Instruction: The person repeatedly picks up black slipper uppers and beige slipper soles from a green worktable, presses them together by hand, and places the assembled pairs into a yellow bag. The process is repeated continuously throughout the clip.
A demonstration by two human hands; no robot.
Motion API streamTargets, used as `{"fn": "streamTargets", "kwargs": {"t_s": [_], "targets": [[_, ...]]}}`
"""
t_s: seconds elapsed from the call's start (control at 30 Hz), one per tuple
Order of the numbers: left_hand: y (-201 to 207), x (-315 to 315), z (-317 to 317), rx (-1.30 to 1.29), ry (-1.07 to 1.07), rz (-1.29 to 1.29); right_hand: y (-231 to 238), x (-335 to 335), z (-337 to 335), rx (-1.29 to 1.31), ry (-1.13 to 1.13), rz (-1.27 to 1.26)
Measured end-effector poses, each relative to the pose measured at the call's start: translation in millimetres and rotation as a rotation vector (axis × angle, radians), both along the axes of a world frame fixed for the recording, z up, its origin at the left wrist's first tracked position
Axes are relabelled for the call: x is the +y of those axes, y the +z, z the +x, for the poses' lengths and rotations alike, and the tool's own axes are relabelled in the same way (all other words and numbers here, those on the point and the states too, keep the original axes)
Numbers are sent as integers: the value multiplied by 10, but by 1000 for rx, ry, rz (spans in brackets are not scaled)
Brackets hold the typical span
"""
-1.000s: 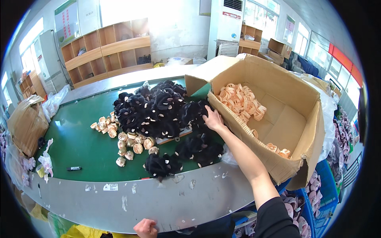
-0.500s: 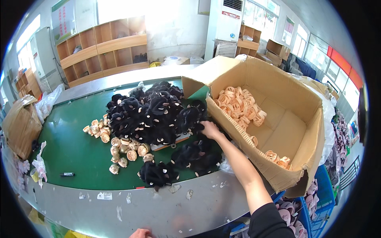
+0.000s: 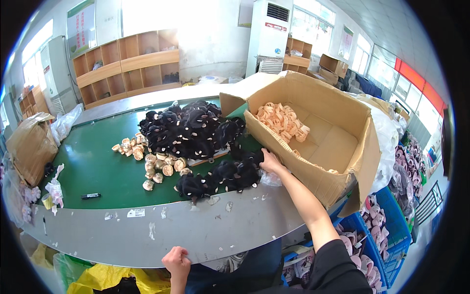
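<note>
Black plush pieces (image 3: 183,130) with small pale parts lie in a large heap on the green table mat. A smaller row of black plush pieces (image 3: 223,177) lies nearer me. My right hand (image 3: 271,161) reaches to the right end of this row, beside the cardboard box's wall. Its fingers are curled against a black plush piece (image 3: 253,159), and their tips are partly hidden. My left hand (image 3: 176,262) is closed in a fist at the table's near edge, with nothing visible in it. Small gold-and-peach round parts (image 3: 159,165) lie left of the plush.
An open cardboard box (image 3: 333,130) holding peach ring-shaped parts (image 3: 281,120) stands on the right. A black marker (image 3: 90,196) lies at the mat's left. Blue crates (image 3: 391,235) with pink pieces stand below right. A yellow bag (image 3: 117,279) is below the near edge.
My view has shifted, bringing more of my left hand and the near edge into sight. My right hand has moved nearer me along the box wall, beside the nearer plush row.
</note>
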State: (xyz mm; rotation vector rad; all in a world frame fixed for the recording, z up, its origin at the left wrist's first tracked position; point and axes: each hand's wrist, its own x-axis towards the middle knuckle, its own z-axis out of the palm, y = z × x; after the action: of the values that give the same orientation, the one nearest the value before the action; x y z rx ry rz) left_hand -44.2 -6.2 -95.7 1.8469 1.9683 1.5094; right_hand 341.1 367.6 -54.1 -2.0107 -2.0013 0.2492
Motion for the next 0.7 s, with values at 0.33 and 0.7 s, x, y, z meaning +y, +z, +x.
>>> {"fn": "streamTargets", "kwargs": {"t_s": [0.33, 0.7], "targets": [[9, -27, -11, 25, -57, -14, 181, -138, -250, 239, 101, 289], [822, 113, 398, -268, -215, -49, 1091, -2108, -1006, 518, 618, 539]]}}
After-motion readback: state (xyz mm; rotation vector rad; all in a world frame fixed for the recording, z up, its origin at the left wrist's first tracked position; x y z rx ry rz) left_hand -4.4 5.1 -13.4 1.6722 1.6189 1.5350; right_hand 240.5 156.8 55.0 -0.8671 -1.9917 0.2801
